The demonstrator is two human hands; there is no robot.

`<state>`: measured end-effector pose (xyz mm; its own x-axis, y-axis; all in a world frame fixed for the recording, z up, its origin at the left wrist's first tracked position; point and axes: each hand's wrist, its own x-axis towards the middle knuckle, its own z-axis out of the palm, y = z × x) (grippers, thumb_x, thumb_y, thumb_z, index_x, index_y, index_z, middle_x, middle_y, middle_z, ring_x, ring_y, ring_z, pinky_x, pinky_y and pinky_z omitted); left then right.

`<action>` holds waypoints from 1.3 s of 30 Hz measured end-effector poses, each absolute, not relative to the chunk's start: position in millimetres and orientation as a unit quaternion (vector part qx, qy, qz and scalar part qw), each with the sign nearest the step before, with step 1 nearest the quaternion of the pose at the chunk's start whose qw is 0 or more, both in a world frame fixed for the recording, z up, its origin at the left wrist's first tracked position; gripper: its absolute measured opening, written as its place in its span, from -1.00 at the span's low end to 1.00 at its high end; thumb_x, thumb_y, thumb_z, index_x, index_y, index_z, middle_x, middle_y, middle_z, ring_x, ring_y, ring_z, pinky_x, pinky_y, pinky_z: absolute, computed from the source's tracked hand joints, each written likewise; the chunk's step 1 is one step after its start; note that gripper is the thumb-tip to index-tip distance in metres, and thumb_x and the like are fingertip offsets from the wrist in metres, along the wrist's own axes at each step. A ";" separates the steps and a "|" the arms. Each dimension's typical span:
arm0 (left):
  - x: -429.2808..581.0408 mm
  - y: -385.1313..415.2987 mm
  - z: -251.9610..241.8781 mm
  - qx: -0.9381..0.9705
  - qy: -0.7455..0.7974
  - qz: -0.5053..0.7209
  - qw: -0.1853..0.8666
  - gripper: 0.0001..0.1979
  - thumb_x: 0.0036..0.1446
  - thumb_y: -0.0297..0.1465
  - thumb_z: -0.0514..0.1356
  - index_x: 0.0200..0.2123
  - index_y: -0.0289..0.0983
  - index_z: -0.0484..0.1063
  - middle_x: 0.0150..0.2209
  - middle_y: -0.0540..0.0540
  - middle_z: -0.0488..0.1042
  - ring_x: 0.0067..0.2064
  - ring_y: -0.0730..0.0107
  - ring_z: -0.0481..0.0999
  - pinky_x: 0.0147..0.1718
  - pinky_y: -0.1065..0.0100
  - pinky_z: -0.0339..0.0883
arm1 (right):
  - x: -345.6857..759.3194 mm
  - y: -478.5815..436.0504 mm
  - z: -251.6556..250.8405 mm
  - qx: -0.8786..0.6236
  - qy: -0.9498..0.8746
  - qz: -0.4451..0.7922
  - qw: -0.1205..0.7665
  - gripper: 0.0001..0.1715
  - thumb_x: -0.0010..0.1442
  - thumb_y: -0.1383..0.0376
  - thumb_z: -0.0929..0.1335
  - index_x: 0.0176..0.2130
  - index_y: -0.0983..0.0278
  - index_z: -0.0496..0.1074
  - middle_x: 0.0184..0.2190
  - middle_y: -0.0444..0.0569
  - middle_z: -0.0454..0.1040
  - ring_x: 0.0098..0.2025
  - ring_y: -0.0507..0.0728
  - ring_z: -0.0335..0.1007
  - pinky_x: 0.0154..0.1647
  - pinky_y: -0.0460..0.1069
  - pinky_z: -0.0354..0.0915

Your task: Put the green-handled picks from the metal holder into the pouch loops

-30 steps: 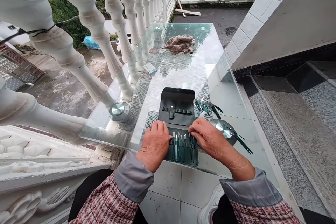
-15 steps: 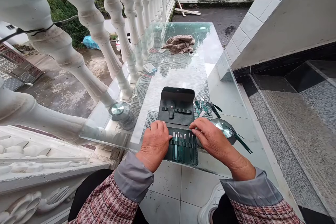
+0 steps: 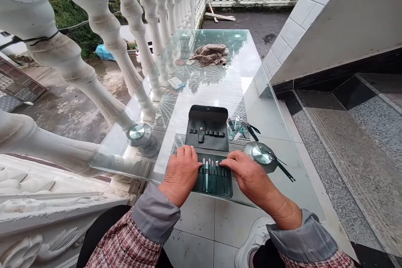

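A black manicure case (image 3: pixel 206 139) lies unfolded on the glass table. Its near flap holds a row of slim manicure tools (image 3: pixel 210 176) under elastic loops, tips pointing away from me. My left hand (image 3: pixel 182 171) grips the left edge of this flap, thumb beside the leftmost tools. At the row's right end, my right hand (image 3: pixel 251 176) has thumb and index finger pinched at the top of a slim manicure tool, whose tip they cover. The far flap has bare loops and a small snap tab (image 3: pixel 201 132).
Nail clippers and small scissors (image 3: pixel 238 127) lie right of the case, with black-handled nippers (image 3: pixel 252 130). Dark tweezers-like tools (image 3: pixel 284 169) rest farther right. A brown cloth (image 3: pixel 210 55) and a small box (image 3: pixel 176 83) lie farther back on the glass table (image 3: pixel 273 121). White balusters (image 3: pixel 109 46) stand left.
My right hand has moved down and left, its fingertips now over the tops of the rightmost tools. My left hand stays on the case. The whole view has shifted slightly.
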<state>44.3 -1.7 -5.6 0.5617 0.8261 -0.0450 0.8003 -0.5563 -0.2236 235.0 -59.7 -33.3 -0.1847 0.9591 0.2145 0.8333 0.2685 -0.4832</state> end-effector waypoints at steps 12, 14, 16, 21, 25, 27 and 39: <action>43.8 -1.3 -4.7 -0.880 -0.459 0.065 0.104 -0.60 0.19 -0.28 0.07 0.01 -0.42 0.30 -0.24 -0.24 0.36 -0.23 0.17 0.37 -0.44 0.32 0.26 | 271.4 -62.7 -16.6 -0.716 -0.599 0.067 0.353 -0.82 0.18 0.30 0.21 -0.24 0.23 0.37 -0.29 -0.01 0.42 -0.24 0.12 0.33 -0.20 0.02 0.24; 44.1 -1.1 -3.4 -0.881 -0.457 0.066 0.105 -0.61 0.19 -0.29 0.08 0.00 -0.42 0.31 -0.23 -0.24 0.37 -0.22 0.17 0.37 -0.43 0.32 0.26 | 295.6 -67.0 -15.0 -0.794 -0.514 0.043 0.322 -0.90 0.10 0.27 0.27 -0.37 0.22 0.37 -0.37 -0.06 0.41 -0.34 0.11 0.32 -0.31 0.00 0.21; 44.5 -0.6 -2.6 -0.881 -0.456 0.066 0.105 -0.61 0.18 -0.30 0.09 0.00 -0.43 0.31 -0.23 -0.25 0.37 -0.22 0.16 0.37 -0.43 0.31 0.26 | 315.3 -71.6 -17.2 -0.835 -0.484 0.037 0.261 -0.89 0.07 0.26 0.27 -0.42 0.21 0.36 -0.41 -0.09 0.40 -0.38 0.10 0.29 -0.39 -0.02 0.15; 44.4 0.5 -6.5 -0.881 -0.455 0.067 0.111 -0.61 0.21 -0.29 0.05 0.00 -0.44 0.32 -0.24 -0.26 0.37 -0.24 0.16 0.37 -0.44 0.30 0.27 | 325.9 -75.4 -26.7 -0.855 -0.490 0.068 0.153 -0.83 0.08 0.20 0.25 -0.43 0.21 0.38 -0.40 -0.08 0.38 -0.37 0.10 0.26 -0.44 -0.05 0.08; 44.1 0.4 -10.7 -0.882 -0.449 0.066 0.126 -0.58 0.22 -0.28 0.02 0.03 -0.46 0.30 -0.24 -0.26 0.37 -0.25 0.16 0.38 -0.45 0.31 0.26 | 317.9 -70.8 -26.3 -0.857 -0.498 0.066 0.111 -0.83 0.12 0.25 0.22 -0.43 0.22 0.34 -0.37 -0.06 0.36 -0.30 0.11 0.24 -0.45 -0.05 0.05; 44.2 0.3 -11.1 -0.882 -0.449 0.066 0.129 -0.59 0.22 -0.28 0.03 0.02 -0.45 0.30 -0.25 -0.25 0.37 -0.25 0.16 0.38 -0.46 0.31 0.26 | 316.5 -68.7 -26.1 -0.855 -0.506 0.066 0.095 -0.83 0.13 0.26 0.21 -0.44 0.22 0.32 -0.37 -0.05 0.36 -0.29 0.12 0.24 -0.44 -0.05 0.05; 44.1 -1.0 -10.4 -0.879 -0.459 0.063 0.115 -0.59 0.19 -0.25 0.06 -0.01 -0.44 0.31 -0.26 -0.23 0.36 -0.25 0.18 0.37 -0.43 0.31 0.26 | 304.8 -68.8 -21.3 -0.810 -0.465 0.095 0.346 -0.83 0.07 0.18 0.27 -0.39 0.23 0.34 -0.43 -0.09 0.39 -0.39 0.08 0.27 -0.37 0.00 0.20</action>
